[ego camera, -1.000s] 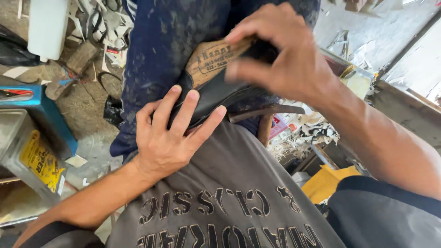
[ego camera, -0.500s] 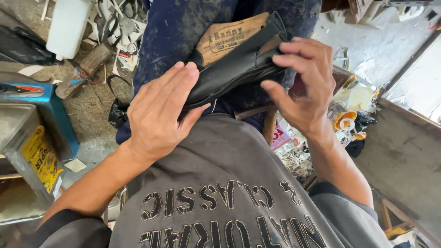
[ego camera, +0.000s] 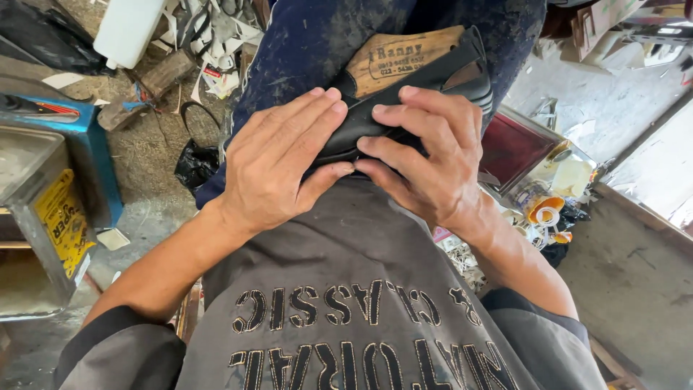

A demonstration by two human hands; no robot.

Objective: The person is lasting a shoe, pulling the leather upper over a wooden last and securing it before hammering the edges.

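Both hands grip the black leather shoe upper (ego camera: 404,101) on the lap against a wooden last (ego camera: 404,58), left hand (ego camera: 278,162) flat over it, right hand (ego camera: 426,162) pinching its edge; uneven pressing could likely crease or shift the leather.

Both hands cover the near end of the black shoe upper (ego camera: 433,76), so its shape there can't be made out. The left hand (ego camera: 278,162) hides its own palm, the right hand (ego camera: 426,159) buries its thumb underneath. The white bottle (ego camera: 130,29) is cut off by the top edge.
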